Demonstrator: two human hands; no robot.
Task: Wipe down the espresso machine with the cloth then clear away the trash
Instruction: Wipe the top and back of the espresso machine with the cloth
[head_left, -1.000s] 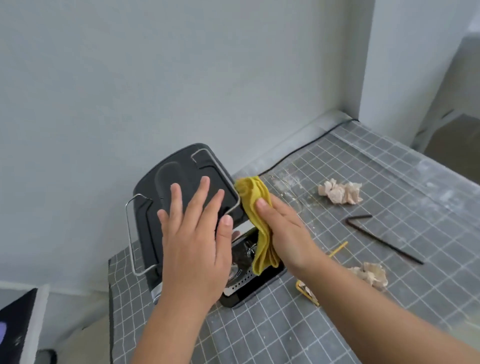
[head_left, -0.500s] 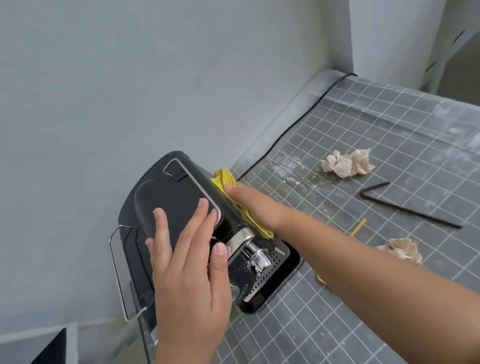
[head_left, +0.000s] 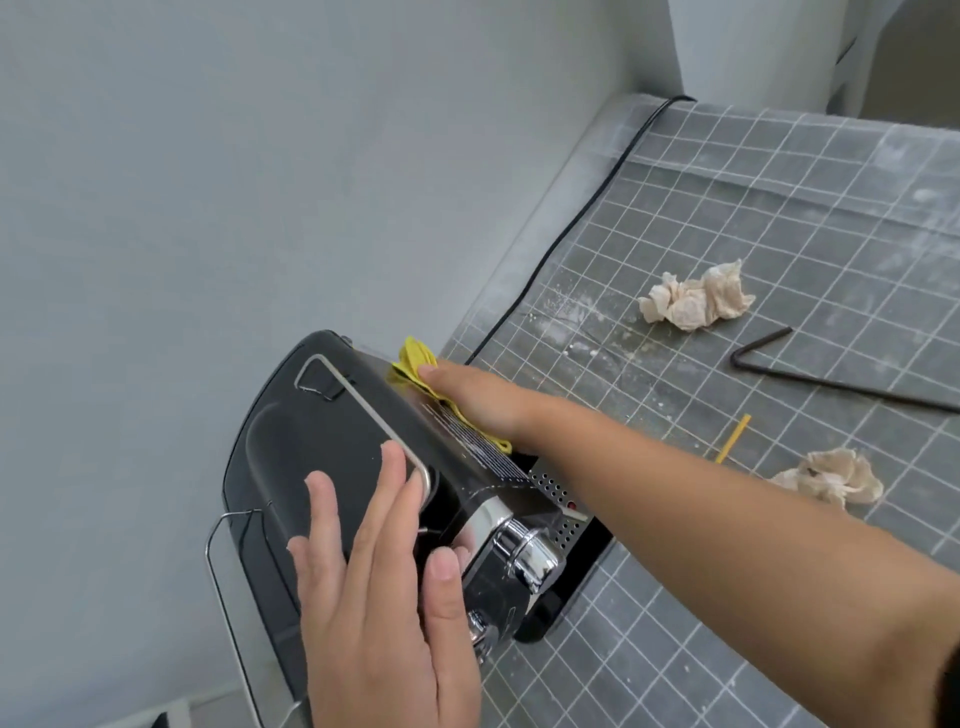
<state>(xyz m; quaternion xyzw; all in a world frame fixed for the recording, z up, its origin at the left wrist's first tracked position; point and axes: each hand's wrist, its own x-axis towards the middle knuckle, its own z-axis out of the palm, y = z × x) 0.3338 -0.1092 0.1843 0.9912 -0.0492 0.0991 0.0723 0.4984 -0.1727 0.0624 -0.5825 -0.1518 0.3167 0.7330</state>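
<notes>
A black and chrome espresso machine (head_left: 332, 447) stands at the table's left edge by the wall. My left hand (head_left: 379, 587) lies flat on its top, fingers straight, steadying it. My right hand (head_left: 478, 400) presses a yellow cloth (head_left: 413, 364) against the machine's right side, far back near the wall; most of the cloth is hidden under the hand. Two crumpled paper wads lie on the grey grid mat (head_left: 727, 270): one far (head_left: 696, 296), one near (head_left: 831, 475). A yellow stick (head_left: 732, 438) lies between them.
A bent black metal rod (head_left: 831, 384) lies on the mat to the right. The machine's black cord (head_left: 571, 228) runs along the wall edge toward the back corner. White dust speckles the mat near the far wad.
My right hand slid the cloth from the machine's front along its right side toward the wall. The view swung closer and lower. My left hand stayed on the top.
</notes>
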